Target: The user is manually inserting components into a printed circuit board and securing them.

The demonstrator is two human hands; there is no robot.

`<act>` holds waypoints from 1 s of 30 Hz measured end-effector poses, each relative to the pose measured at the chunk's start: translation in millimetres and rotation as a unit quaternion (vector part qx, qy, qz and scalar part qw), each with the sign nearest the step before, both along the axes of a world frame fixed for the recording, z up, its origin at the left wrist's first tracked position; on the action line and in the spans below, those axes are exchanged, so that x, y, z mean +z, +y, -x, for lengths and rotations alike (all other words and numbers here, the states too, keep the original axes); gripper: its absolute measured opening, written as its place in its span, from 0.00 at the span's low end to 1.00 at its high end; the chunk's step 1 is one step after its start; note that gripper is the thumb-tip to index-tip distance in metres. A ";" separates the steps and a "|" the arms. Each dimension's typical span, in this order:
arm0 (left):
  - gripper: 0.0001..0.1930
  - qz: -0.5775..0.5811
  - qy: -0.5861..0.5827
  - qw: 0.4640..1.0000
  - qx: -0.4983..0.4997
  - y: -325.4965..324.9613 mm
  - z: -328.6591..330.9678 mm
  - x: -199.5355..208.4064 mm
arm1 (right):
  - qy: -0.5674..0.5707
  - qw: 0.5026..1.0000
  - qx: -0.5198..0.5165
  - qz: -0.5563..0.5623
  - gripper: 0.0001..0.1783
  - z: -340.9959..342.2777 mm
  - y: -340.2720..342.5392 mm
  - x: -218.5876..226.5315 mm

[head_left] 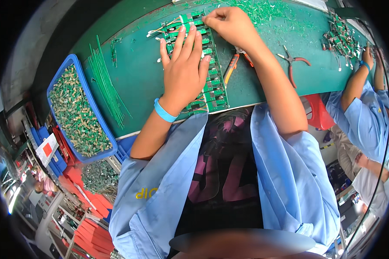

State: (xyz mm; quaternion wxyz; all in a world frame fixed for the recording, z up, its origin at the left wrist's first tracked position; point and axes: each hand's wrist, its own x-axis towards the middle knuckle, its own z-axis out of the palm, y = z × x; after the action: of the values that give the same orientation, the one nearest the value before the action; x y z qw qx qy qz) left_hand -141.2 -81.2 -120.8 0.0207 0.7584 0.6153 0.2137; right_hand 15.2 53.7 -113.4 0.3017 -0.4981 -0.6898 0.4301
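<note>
A green panel of circuit boards (220, 99) with several white connectors and coloured wires lies on the green bench, running from its near edge toward the far side. My left hand (183, 71) rests flat over the panel's middle, fingers stretched out, pressing on the boards. At the panel's far right corner, my right hand (232, 26) is closed in a pinch on the edge; the fingertips partly hide what they grip. Orange-handled pliers (231, 69) lie just right of the panel, partly behind my right forearm. Red-handled cutters (292, 64) lie farther right.
A blue bin (80, 149) full of small boards stands at left, beside thin green strips (104, 86). Green scraps (272, 13) litter the far bench. A pile of wired boards (340, 39) sits at far right, near a co-worker's hand (367, 57). A red stool (319, 113) is below.
</note>
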 end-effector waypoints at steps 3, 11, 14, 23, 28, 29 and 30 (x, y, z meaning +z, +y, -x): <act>0.29 0.004 0.006 1.000 -0.001 0.1 0.0 -0.3 | -0.050 0.998 0.009 -0.029 0.14 9.4 4.6 2.0; 0.29 0.015 0.003 1.000 0.002 -3.2 -0.4 1.5 | -0.105 0.994 0.030 -0.017 0.12 20.0 14.2 -0.2; 0.29 0.015 -0.001 1.000 -0.003 -2.2 -0.1 2.0 | 0.027 0.982 0.034 0.186 0.15 -1.9 18.4 -9.5; 0.28 0.035 -0.075 0.997 0.002 1.0 2.8 13.9 | 0.255 0.938 0.044 0.230 0.11 -14.9 6.0 29.5; 0.23 0.072 -0.325 0.943 0.018 5.4 0.2 46.2 | 0.289 0.936 0.036 0.197 0.10 -16.9 -16.9 57.1; 0.22 0.081 -0.399 0.913 0.022 5.9 0.0 48.5 | 0.296 0.936 0.036 0.188 0.09 -17.7 -19.8 59.5; 0.22 0.081 -0.398 0.914 0.023 9.0 1.5 47.6 | 0.297 0.935 0.037 0.189 0.09 -16.9 -21.7 61.7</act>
State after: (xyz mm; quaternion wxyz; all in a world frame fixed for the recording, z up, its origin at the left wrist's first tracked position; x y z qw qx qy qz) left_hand -142.7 -72.3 -73.3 0.3197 0.5922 0.5887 0.4478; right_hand 32.1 32.0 -51.8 0.3773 -0.3693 -0.4928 0.6917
